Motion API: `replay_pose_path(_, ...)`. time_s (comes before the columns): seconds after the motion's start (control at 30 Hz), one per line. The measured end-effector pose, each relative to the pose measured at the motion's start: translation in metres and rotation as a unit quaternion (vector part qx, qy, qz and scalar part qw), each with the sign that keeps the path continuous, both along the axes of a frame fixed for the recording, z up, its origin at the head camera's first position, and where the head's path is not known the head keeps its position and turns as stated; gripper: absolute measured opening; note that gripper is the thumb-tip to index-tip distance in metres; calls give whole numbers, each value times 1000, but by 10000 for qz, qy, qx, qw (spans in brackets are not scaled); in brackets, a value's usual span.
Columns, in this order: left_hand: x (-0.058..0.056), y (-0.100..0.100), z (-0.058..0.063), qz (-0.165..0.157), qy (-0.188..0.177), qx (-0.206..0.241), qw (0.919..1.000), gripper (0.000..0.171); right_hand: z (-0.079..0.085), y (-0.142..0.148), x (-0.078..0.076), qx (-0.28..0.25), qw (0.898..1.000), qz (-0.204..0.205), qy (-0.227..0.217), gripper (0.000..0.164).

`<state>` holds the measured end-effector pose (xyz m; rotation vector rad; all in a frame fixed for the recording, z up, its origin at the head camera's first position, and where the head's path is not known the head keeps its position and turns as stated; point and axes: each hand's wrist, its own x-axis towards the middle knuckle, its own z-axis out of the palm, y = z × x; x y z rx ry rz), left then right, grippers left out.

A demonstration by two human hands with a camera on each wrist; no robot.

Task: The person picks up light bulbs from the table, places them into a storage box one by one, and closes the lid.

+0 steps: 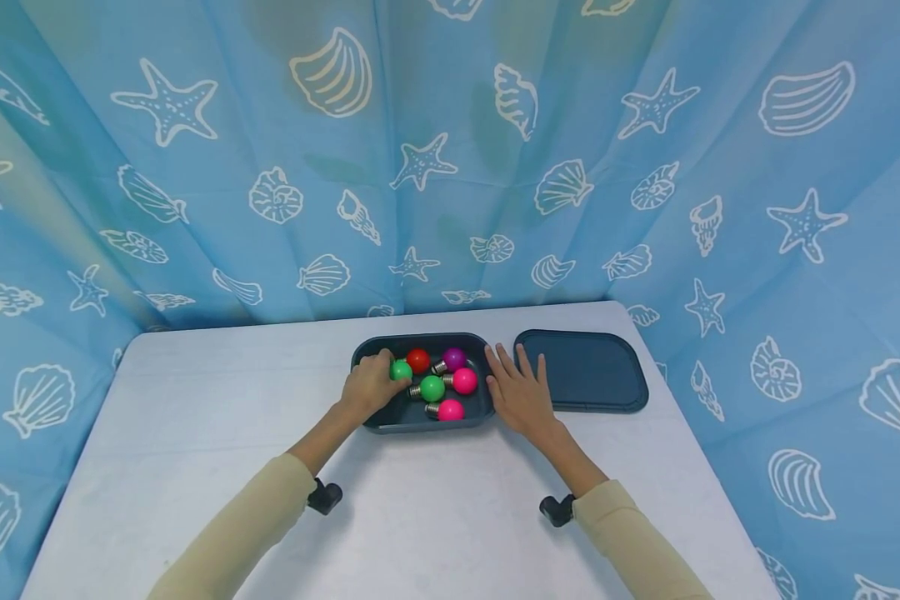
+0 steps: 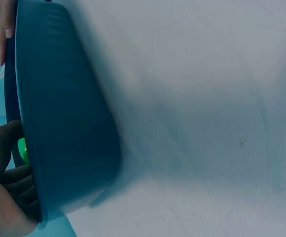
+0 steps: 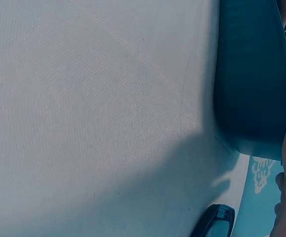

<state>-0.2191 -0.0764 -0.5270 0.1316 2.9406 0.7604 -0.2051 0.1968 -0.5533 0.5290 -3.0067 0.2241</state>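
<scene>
A dark blue box [image 1: 427,427] holds several small coloured light bulbs. My left hand [image 1: 367,387] reaches over its left rim, thumb and fingers around a green light bulb [image 1: 400,370]; a bit of that green shows between them in the left wrist view. Beside it lie a red bulb [image 1: 418,360], a purple bulb [image 1: 454,358], a second green bulb [image 1: 432,388] and two pink bulbs, one [image 1: 464,381] behind the other [image 1: 450,410]. With its fingers spread and fairly straight, my right hand [image 1: 521,396] rests at the box's right rim. The left fingertips are partly hidden.
To the right of the box lies a flat dark blue lid [image 1: 588,371] with a raised edge. Both stand on a white-covered table [image 1: 427,517]. A blue curtain [image 1: 450,208] with shell and starfish prints hangs behind and around the table.
</scene>
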Motion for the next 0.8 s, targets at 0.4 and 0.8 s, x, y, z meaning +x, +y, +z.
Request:
replay_pose_path(0.4, -3, 3, -1, -62, -323, 0, 9995, 41, 1, 0, 0, 83, 9999, 20, 56, 52)
replay_pose_path(0.8, -3, 4, -2, -74, -344, -97, 9993, 38, 1, 0, 0, 86, 10000, -26, 27, 52)
